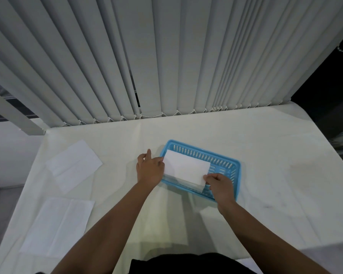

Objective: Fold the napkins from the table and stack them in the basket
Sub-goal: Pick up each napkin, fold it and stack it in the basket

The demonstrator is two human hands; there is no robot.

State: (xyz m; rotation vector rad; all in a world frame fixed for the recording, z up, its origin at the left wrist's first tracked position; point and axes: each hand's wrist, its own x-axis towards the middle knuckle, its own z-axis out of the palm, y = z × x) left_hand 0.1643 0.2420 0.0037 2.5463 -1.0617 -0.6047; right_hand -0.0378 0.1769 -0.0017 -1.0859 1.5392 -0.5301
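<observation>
There is one view only, from the camera on my head. It looks forward and steeply down over my forearms onto the worktop (246, 135), close enough that my hands sit mid-frame. The wide lens bends the vertical blinds (166, 56) at the far edge, and my dark shirt (186, 264) fills the bottom edge.

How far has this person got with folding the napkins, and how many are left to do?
One folded napkin is in hand: the left hand and right hand each pinch an end, holding it over the blue basket. Whether others already lie beneath it cannot be told. Two napkins are left on the table, unfolded: the far napkin and the near napkin.
</observation>
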